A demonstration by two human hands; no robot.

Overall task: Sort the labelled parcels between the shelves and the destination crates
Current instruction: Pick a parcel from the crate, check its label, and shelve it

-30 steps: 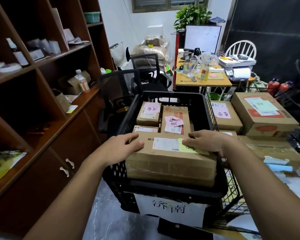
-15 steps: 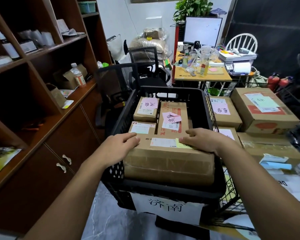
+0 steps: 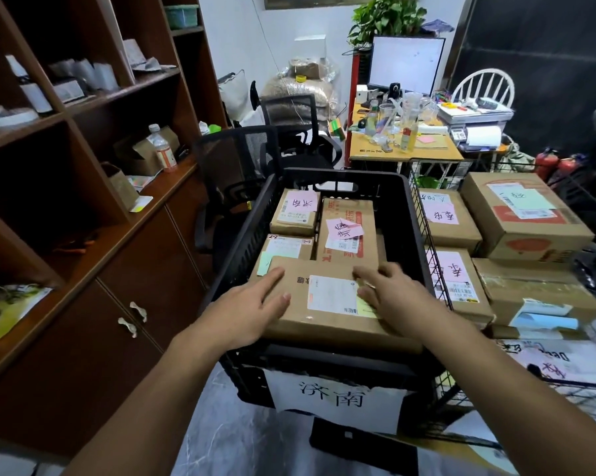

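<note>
At the near end of the black crate (image 3: 411, 235), seen from the head view, the large parcel (image 3: 320, 271) lies on top of smaller boxes (image 3: 344, 206). The left hand (image 3: 251, 310) and right hand (image 3: 392, 293) rest flat on its top, fingers straight, gripping nothing. Best, I'd say, to press evenly on both sides and ease it down level, so it seats without tipping.

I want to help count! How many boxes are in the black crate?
4: a small box far left, a long box far right, a green-noted box middle left, and the near box under the left hand and right hand. More may hide underneath.
</note>
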